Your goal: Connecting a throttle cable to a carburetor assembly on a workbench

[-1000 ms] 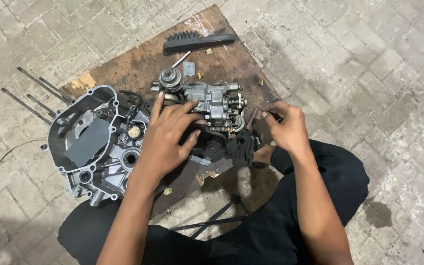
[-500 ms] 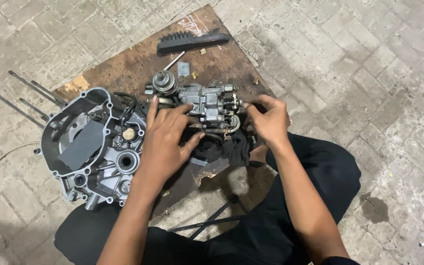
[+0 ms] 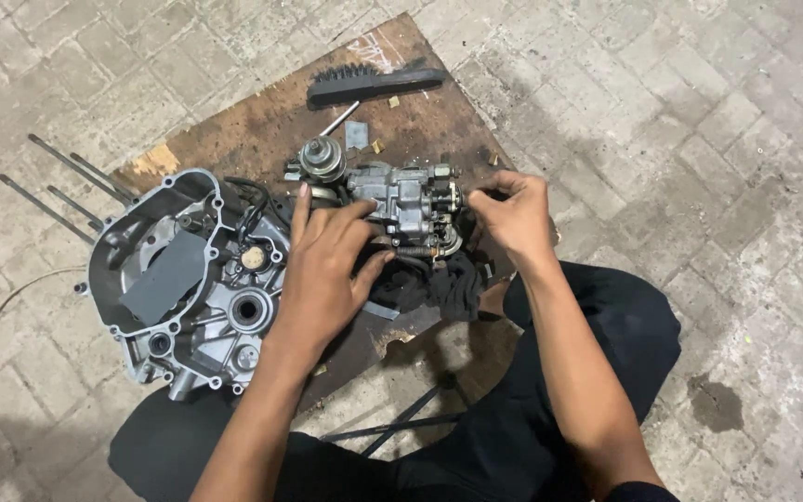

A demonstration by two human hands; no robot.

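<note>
- We work on a small metal carburettor (image 3: pixel 401 200) that lies on the wooden board (image 3: pixel 262 121), at about 12 o'clock from our knees.
- Our left hand (image 3: pixel 327 270) lies flat over its near side, fingers spread and pressing down; it steadies the part but is not closed around it.
- Our right hand (image 3: pixel 511 216) comes from 3 o'clock; its fingertips are pinched together on a small fitting at the right end of the carburettor. What exactly they pinch is too small to tell.
- We judge the work is in the middle: the carburettor is already off the engine and the crankcase (image 3: pixel 188 279) lies open at 9 o'clock, but the carburettor body is in one piece, with its springs and screws on it.
- A black rag (image 3: pixel 448 284) lies under the part, and a brush (image 3: pixel 369 84) rests at the far edge of the board, untouched.
- Against the earlier frame, our right hand has moved in from the side and now touches the right end; before it was a little apart.
- Our left hand keeps the same place, and the view has shifted slightly.
</note>
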